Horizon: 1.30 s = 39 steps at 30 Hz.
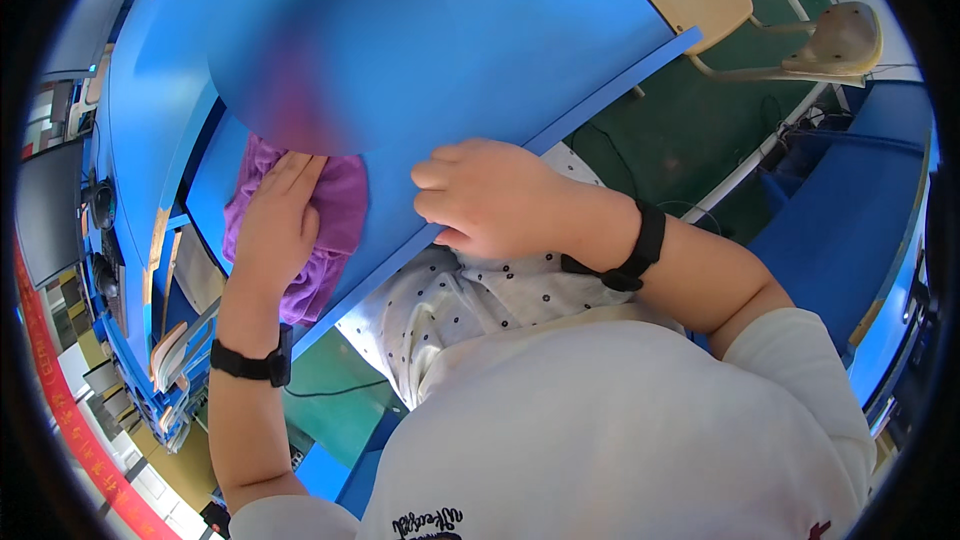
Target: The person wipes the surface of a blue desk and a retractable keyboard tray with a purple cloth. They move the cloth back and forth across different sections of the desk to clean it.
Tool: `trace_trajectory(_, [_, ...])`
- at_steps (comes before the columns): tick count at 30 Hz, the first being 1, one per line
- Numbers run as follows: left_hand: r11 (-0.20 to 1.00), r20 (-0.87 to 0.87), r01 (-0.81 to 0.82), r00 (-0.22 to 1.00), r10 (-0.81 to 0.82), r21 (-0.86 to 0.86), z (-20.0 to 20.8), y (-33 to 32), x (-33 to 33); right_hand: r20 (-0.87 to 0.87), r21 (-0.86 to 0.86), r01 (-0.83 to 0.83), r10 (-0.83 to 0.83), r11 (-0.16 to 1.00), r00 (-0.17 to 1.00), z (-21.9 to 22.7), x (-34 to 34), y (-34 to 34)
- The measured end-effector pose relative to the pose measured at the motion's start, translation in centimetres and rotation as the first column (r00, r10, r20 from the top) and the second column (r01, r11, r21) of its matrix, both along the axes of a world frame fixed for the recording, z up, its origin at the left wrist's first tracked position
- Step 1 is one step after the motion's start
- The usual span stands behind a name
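A purple cloth [345, 200] lies bunched and wrinkled on the blue desk [450, 50], near its left end. My left hand [275, 215] rests flat on top of it, fingers stretched out and pointing away from me. The cloth spreads out on both sides of that hand. Close to the desk's near edge, my right hand [490, 195] is curled into a loose fist, apart from the cloth. Nothing shows between its fingers, though the palm side is hidden. Part of the desk beyond the cloth is covered by a blurred purplish patch.
A wooden chair [835, 40] stands beyond the desk's right end. Another blue desk [830, 220] is at the right. Along the left are monitors [52, 210], a row of blue desks and more chairs [180, 350]. A black cable [335, 392] runs over the green floor.
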<state>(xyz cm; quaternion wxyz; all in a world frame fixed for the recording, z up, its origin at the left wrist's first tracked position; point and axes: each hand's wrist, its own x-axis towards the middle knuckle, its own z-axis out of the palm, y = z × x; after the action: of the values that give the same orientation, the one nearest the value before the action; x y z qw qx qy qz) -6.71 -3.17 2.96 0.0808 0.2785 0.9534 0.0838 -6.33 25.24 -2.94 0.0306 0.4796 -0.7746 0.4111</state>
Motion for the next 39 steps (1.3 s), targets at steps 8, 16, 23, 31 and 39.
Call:
trace_trajectory(8, [0.998,-0.12,0.061,0.991,-0.056,0.035,-1.4,4.9,-3.9,-0.008,0.09,-0.029,0.03,0.995,1.0,0.8,0.0,-0.3])
trace_trajectory(16, [1.0,-0.034,0.03,0.999,-0.03,0.006,-0.3,0.7,0.0,-0.008,0.032,-0.009,0.009,0.999,1.0,0.1,-0.2,0.1])
trace_trajectory(23, [0.989,-0.187,0.122,0.977,-0.104,0.086,-2.5,6.3,-4.4,0.067,0.085,-0.034,0.029,0.996,0.997,0.6,-0.4,-0.4])
trace_trajectory(31, [0.989,0.058,0.078,0.995,-0.085,0.125,-0.8,3.8,-0.5,0.078,0.138,-0.036,0.025,0.99,0.997,0.4,-0.5,0.4])
trace_trajectory(39, [1.0,0.08,0.007,0.997,-0.008,0.003,-0.2,1.9,2.1,0.06,0.084,-0.035,0.03,0.996,0.998,0.5,-0.5,-0.2])
